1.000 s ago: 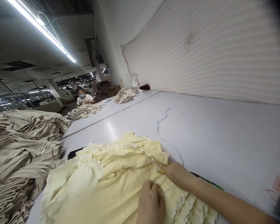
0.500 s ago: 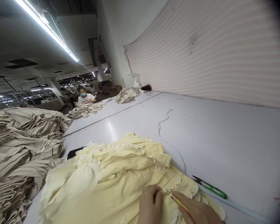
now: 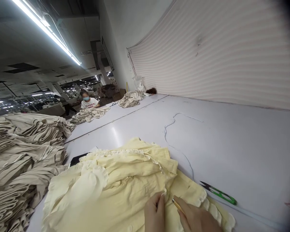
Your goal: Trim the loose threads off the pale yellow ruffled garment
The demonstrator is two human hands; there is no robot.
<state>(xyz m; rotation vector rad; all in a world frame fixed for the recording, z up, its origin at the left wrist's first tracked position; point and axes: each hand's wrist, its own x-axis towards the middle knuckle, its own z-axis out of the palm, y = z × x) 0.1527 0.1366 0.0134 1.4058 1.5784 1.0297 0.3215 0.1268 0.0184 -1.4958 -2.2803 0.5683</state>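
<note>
A pale yellow garment (image 3: 132, 180) with white ruffled trim lies in loose folds on the table before me. My left hand (image 3: 155, 211) is closed in a pinch on its cloth, where a bit of white trim rises at the fingertips. Close beside it on the right, my right hand (image 3: 195, 212) grips a slim yellow pencil-like tool (image 3: 178, 205) with a metal end pointing towards the left hand. Green-handled thread snips (image 3: 218, 192) rest on the table to the right of the garment.
Piled beige garments (image 3: 29, 158) stand on the left. A black flat object (image 3: 77, 159) is partly under the yellow cloth. A thin white cord (image 3: 165, 132) curves across the table (image 3: 244, 145). Further back are more beige heaps (image 3: 130, 99) and a masked person (image 3: 90, 102).
My left hand has lifted the trim slightly. The right hand with the yellow tool has shifted a little left, and the cloth between the hands has bunched differently.
</note>
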